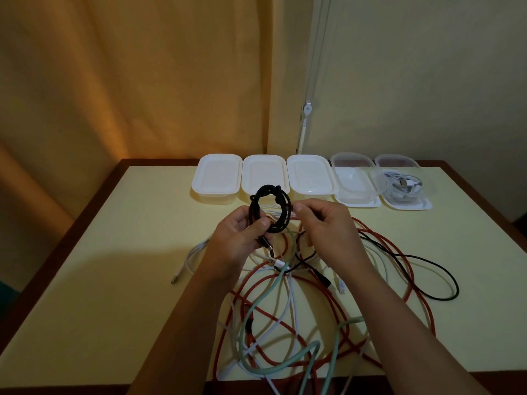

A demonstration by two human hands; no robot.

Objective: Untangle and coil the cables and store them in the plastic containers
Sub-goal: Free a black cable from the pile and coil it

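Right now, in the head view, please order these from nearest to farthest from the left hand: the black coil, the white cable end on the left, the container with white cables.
1. black coil: held in the left hand.
2. white cable end: on the table, to the hand's left.
3. container with white cables: far right of the row.

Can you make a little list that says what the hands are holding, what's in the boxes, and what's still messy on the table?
left hand: grips the coiled black braided cable
right hand: pinches that coil's right side
lidded white plastic containers: three, contents hidden
open clear plastic container: looks empty
far-right clear container: holds coiled white cables
still tangled on the yellow table: red cable, mint-green cable, white cable, thin black cable
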